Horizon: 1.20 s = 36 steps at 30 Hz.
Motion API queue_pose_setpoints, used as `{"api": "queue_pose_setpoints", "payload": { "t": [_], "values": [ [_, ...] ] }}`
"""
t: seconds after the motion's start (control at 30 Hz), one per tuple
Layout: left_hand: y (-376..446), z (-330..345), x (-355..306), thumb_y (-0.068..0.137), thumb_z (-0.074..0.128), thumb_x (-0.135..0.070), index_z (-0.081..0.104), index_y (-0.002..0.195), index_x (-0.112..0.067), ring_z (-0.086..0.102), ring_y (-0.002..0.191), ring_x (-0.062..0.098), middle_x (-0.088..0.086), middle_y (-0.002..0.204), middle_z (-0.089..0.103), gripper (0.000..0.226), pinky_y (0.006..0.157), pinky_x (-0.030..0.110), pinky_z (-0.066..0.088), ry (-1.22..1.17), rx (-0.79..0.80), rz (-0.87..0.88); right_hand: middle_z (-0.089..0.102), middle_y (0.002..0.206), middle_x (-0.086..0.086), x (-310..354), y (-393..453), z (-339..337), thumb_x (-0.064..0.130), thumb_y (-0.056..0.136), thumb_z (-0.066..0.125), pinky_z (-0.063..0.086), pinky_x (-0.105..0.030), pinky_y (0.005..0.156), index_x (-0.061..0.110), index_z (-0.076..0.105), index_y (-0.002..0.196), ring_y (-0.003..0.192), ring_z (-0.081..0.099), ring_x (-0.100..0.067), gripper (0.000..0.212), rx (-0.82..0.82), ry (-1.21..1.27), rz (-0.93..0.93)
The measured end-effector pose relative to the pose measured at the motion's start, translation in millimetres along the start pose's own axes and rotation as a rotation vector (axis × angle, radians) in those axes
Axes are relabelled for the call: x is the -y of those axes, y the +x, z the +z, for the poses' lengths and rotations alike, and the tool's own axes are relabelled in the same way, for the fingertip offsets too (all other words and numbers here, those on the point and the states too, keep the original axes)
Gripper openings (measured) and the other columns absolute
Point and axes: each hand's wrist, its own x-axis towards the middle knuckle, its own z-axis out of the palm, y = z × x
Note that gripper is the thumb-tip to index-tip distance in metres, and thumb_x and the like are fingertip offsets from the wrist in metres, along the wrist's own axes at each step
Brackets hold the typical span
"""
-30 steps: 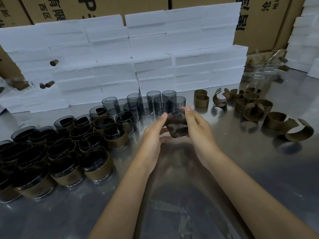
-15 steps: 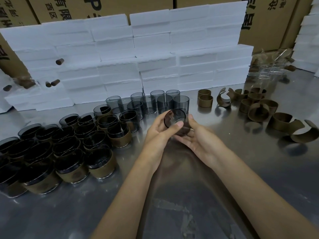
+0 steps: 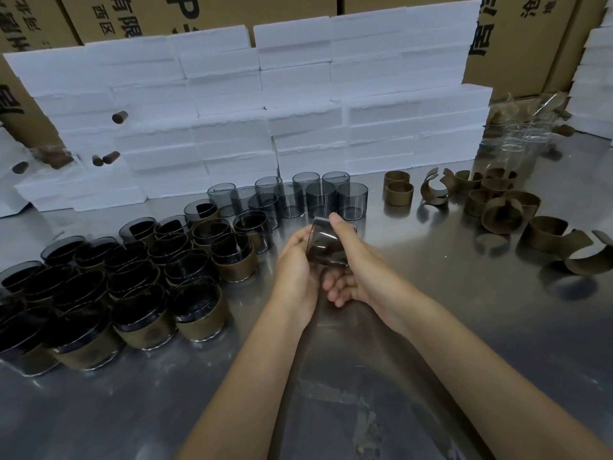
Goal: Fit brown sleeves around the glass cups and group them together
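Glass cup (image 3: 326, 242): smoky grey, no sleeve on it, tilted, held above the surface (image 3: 365, 376) between both hands, near the view's centre.
Left hand (image 3: 295, 270): fingers curled round the cup's left side, gripping it.
Right hand (image 3: 356, 270): thumb (image 3: 340, 227) lies over the cup's upper rim; remaining fingers curl underneath it, tips showing below the cup.
Forearms: both bare, rising from the bottom edge and meeting at the cup.
Surface: shiny metal, scuffed, with reflections.
Sleeved cups (image 3: 199, 310): dense upright cluster to the left, brown bands round their lower walls, cups touching each other.
Bare cups (image 3: 318, 197): small upright group just beyond the hands, grey and see-through.
Brown sleeves (image 3: 501, 214): loose on the right, well apart from the hands; some closed rings, some sprung open into C shapes.
Clear glasses (image 3: 520, 144): far right, beyond the sleeves; detail blurred.
Foam blocks (image 3: 265, 111): white, stacked like a wall behind the cups.
Cardboard cartons (image 3: 517, 34): printed, behind the foam.
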Motion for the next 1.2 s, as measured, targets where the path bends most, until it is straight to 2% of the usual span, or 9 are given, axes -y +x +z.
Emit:
{"api": "queue_pose_setpoints", "payload": {
  "t": [0.2, 0.3, 0.4, 0.57, 0.7, 0.87, 0.97, 1.1, 1.2],
  "values": [
    [-1, 7, 0, 0.108, 0.047, -0.025, 0.063, 0.121, -0.001, 0.066, 0.093, 0.030, 0.017, 0.102, 0.071, 0.031, 0.081, 0.043, 0.050, -0.004, 0.081, 0.070, 0.055, 0.050, 0.011, -5, 2, -9, 0.090, 0.064, 0.064, 0.038, -0.022, 0.040, 0.024, 0.064, 0.092, 0.041, 0.049, -0.009, 0.072, -0.262, -0.061, -0.174],
    [-3, 11, 2, 0.105, 0.050, -0.041, 0.067, 0.104, -0.012, 0.071, 0.082, 0.016, 0.003, 0.089, 0.075, 0.034, 0.070, 0.029, 0.055, -0.027, 0.175, 0.047, 0.074, 0.083, 0.015, -6, 4, -11, 0.091, 0.057, 0.068, 0.052, -0.029, 0.064, 0.031, 0.065, 0.091, 0.077, 0.069, -0.005, 0.070, -0.369, -0.126, -0.273],
    [0, 12, 9, 0.107, 0.049, -0.031, 0.070, 0.101, -0.012, 0.074, 0.078, 0.009, -0.001, 0.087, 0.077, 0.028, 0.066, 0.021, 0.057, -0.021, 0.192, 0.059, 0.076, 0.089, 0.011, -7, 5, -12, 0.090, 0.057, 0.068, 0.059, -0.037, 0.087, 0.030, 0.065, 0.093, 0.091, 0.072, -0.007, 0.071, -0.403, -0.158, -0.321],
    [-1, 13, 8, 0.106, 0.050, -0.033, 0.060, 0.122, -0.008, 0.068, 0.080, 0.013, 0.005, 0.094, 0.069, 0.032, 0.069, 0.025, 0.059, -0.070, 0.188, -0.015, 0.073, 0.078, 0.007, -8, 7, -16, 0.083, 0.070, 0.068, 0.052, -0.031, 0.070, 0.027, 0.053, 0.089, 0.079, 0.070, -0.010, 0.061, -0.493, -0.377, -0.377],
    [-5, 11, 5, 0.099, 0.059, -0.044, 0.055, 0.140, -0.004, 0.073, 0.091, 0.020, 0.014, 0.107, 0.072, 0.057, 0.084, 0.034, 0.059, -0.029, 0.277, -0.027, 0.071, 0.069, -0.005, -6, 8, -21, 0.063, 0.092, 0.061, 0.052, -0.040, 0.075, 0.018, 0.051, 0.081, 0.077, 0.067, -0.027, 0.047, -0.561, -0.405, -0.450],
    [-2, 9, 9, 0.095, 0.070, -0.026, 0.062, 0.121, -0.007, 0.071, 0.093, 0.022, 0.015, 0.106, 0.069, 0.033, 0.092, 0.040, 0.057, -0.050, 0.244, 0.006, 0.048, 0.053, 0.005, -8, 10, -22, 0.033, 0.108, 0.047, 0.039, -0.040, 0.061, 0.013, 0.047, 0.073, 0.057, 0.049, -0.024, 0.040, -0.603, -0.470, -0.595],
    [0, 6, 7, 0.091, 0.072, -0.023, 0.056, 0.136, 0.005, 0.068, 0.113, 0.033, 0.024, 0.118, 0.067, 0.055, 0.089, 0.042, 0.062, -0.146, 0.201, -0.032, 0.052, 0.049, -0.003, -13, 18, -31, 0.029, 0.111, 0.040, 0.048, -0.040, 0.056, 0.013, 0.054, 0.078, 0.049, 0.053, -0.027, 0.039, -0.550, -0.272, -0.487],
    [7, 0, 3, 0.091, 0.073, -0.010, 0.055, 0.136, -0.006, 0.063, 0.115, 0.034, 0.021, 0.116, 0.059, 0.049, 0.076, 0.038, 0.063, -0.390, 0.159, -0.107, 0.061, 0.083, -0.008, -14, 42, -56, 0.015, 0.103, 0.048, 0.053, -0.043, 0.082, 0.010, 0.062, 0.102, 0.087, 0.066, -0.038, 0.015, -0.698, -0.324, -0.370],
    [8, -3, 2, 0.089, 0.074, -0.008, 0.054, 0.139, -0.008, 0.063, 0.113, 0.034, 0.022, 0.115, 0.059, 0.054, 0.074, 0.039, 0.064, -0.440, 0.176, -0.140, 0.059, 0.114, -0.013, -1, 64, -73, 0.006, 0.096, 0.049, 0.047, -0.034, 0.085, 0.008, 0.056, 0.131, 0.098, 0.062, -0.031, 0.036, -0.713, -0.594, -0.305]
  ]
}}
